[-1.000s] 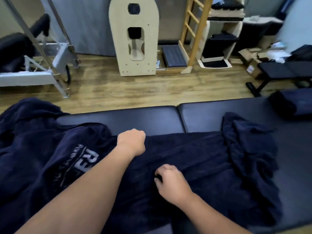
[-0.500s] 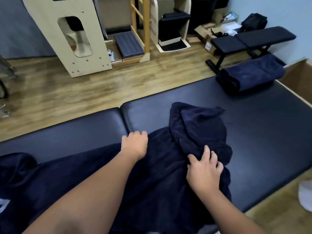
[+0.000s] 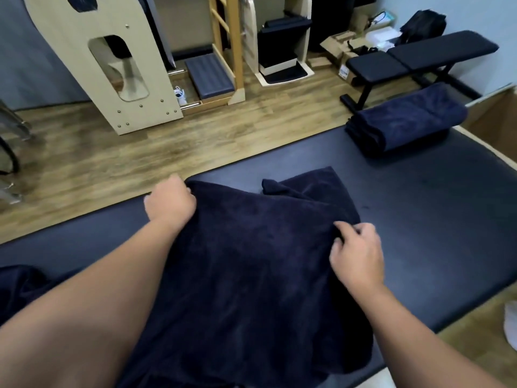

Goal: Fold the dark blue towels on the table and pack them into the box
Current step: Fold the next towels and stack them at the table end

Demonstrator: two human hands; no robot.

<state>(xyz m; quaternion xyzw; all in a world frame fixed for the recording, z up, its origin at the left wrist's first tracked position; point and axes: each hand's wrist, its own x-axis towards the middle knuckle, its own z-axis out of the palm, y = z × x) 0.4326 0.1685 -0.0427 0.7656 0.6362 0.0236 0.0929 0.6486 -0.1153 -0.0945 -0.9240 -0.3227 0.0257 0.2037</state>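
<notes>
A dark blue towel (image 3: pixel 251 264) lies spread across the black padded table (image 3: pixel 436 219) in front of me, one flap doubled over at its far right. My left hand (image 3: pixel 169 203) grips the towel's far left corner. My right hand (image 3: pixel 358 253) pinches the towel's right edge. A stack of folded dark blue towels (image 3: pixel 405 121) rests at the table's far right corner. More dark blue cloth (image 3: pixel 19 284) lies bunched at the left edge. No box is in view.
Beyond the table is a wooden floor (image 3: pixel 140 152) with a pale wooden exercise frame (image 3: pixel 112 60), a ladder-like rack (image 3: pixel 226 49) and a black workout bench (image 3: pixel 419 60). Cardboard boxes with clutter (image 3: pixel 344 49) sit behind the bench.
The view swung right. The rumpled towel has been pulled flatter and toward me; my left hand went from resting on it to gripping its far corner, and my right hand shifted to its right edge.
</notes>
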